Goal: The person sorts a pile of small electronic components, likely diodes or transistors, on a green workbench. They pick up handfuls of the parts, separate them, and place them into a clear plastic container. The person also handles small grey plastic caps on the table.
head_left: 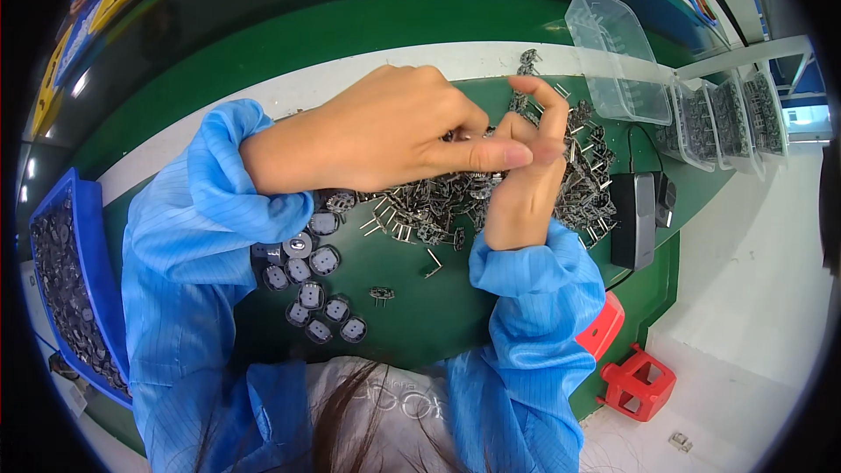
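My left hand (pixel 385 127) reaches across above the bench with its fingers curled under and its thumb stretched toward my other hand. Whatever lies inside its curled fingers is hidden. Raised to meet it, my right hand (pixel 528 180) has one finger arched upward and apart from another bent finger; nothing shows in the gap between them. The two hands overlap at the left thumb tip, slightly blurred. Beneath them spreads a heap of small dark parts with metal pins (pixel 429 206). One such pinned part (pixel 381 293) lies alone nearer me.
Several grey rounded-square pieces (pixel 311 295) lie at the left. A blue bin (pixel 92 236) holds dark parts. At right are a black box-shaped device (pixel 632 221) with a cable, a clear plastic bin (pixel 613 57), more filled clear bins (pixel 731 123) and a red stool (pixel 644 383).
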A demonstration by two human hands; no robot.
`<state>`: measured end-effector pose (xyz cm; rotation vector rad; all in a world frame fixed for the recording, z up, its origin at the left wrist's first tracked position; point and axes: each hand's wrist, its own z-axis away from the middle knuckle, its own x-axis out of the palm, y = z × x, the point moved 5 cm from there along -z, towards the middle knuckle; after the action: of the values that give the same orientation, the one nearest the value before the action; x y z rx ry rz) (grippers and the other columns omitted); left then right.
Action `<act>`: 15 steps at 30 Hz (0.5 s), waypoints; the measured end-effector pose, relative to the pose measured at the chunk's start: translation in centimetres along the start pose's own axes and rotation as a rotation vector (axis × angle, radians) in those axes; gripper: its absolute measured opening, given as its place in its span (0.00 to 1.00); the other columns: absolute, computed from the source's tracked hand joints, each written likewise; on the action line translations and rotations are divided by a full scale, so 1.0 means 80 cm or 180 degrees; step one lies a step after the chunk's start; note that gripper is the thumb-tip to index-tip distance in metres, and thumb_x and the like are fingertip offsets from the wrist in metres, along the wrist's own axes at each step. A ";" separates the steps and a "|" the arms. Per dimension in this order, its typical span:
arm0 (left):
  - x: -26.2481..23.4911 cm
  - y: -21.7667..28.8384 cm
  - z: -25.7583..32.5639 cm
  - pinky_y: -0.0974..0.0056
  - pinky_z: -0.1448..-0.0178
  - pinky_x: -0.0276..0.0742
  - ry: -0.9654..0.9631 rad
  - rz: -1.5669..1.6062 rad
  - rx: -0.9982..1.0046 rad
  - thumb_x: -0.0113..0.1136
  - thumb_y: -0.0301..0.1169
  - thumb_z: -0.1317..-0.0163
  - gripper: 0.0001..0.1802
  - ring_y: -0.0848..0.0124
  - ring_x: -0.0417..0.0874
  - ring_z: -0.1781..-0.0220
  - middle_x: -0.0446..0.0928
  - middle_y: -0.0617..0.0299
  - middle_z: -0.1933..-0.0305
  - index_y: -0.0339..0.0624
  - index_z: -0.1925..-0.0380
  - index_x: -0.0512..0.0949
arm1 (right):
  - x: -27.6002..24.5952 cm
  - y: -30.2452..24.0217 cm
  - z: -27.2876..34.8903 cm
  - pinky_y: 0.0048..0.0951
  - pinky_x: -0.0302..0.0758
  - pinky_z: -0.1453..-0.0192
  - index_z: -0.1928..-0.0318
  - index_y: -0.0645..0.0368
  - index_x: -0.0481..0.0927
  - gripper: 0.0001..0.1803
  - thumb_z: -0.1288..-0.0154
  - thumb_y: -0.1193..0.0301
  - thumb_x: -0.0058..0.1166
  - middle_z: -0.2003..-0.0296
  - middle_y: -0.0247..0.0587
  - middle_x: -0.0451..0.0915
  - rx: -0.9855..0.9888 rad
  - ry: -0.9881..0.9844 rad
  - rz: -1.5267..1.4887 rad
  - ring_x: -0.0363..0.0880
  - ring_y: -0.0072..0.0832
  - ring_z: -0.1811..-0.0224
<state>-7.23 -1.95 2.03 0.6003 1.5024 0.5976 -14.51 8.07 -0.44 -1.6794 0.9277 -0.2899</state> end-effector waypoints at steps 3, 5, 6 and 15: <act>0.007 0.002 0.002 0.54 0.70 0.66 0.0132 0.0194 0.0263 0.48 0.49 0.37 0.25 0.51 0.74 0.74 0.73 0.48 0.78 0.35 0.72 0.75 | 0.013 0.007 0.004 0.24 0.58 0.77 0.48 0.65 0.64 0.36 0.31 0.41 0.26 0.85 0.29 0.61 0.0330 0.0219 -0.0701 0.60 0.17 0.82; 0.010 0.005 0.002 0.54 0.70 0.68 0.0216 0.0172 0.0420 0.49 0.49 0.38 0.24 0.51 0.75 0.74 0.74 0.48 0.77 0.35 0.68 0.76 | 0.008 0.002 0.005 0.23 0.57 0.76 0.49 0.64 0.65 0.32 0.29 0.46 0.26 0.84 0.28 0.61 0.0416 0.0408 -0.0520 0.59 0.15 0.80; 0.012 0.009 0.004 0.54 0.70 0.68 0.0246 0.0039 0.0432 0.49 0.49 0.38 0.24 0.51 0.75 0.74 0.75 0.48 0.76 0.35 0.66 0.76 | 0.005 -0.004 0.005 0.22 0.54 0.76 0.49 0.64 0.66 0.33 0.29 0.45 0.23 0.84 0.26 0.60 0.0389 0.0476 -0.0131 0.56 0.14 0.80; 0.018 0.004 0.005 0.51 0.72 0.64 0.0440 0.0199 0.0641 0.44 0.40 0.37 0.15 0.49 0.71 0.77 0.70 0.49 0.81 0.37 0.67 0.71 | 0.003 0.013 0.004 0.20 0.46 0.78 0.52 0.64 0.68 0.25 0.27 0.54 0.29 0.85 0.22 0.54 0.0451 0.0887 -0.1061 0.47 0.11 0.82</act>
<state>-6.81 -0.70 1.24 0.7761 1.6916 0.5482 -14.58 8.10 -1.56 -1.6835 0.8027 -0.8125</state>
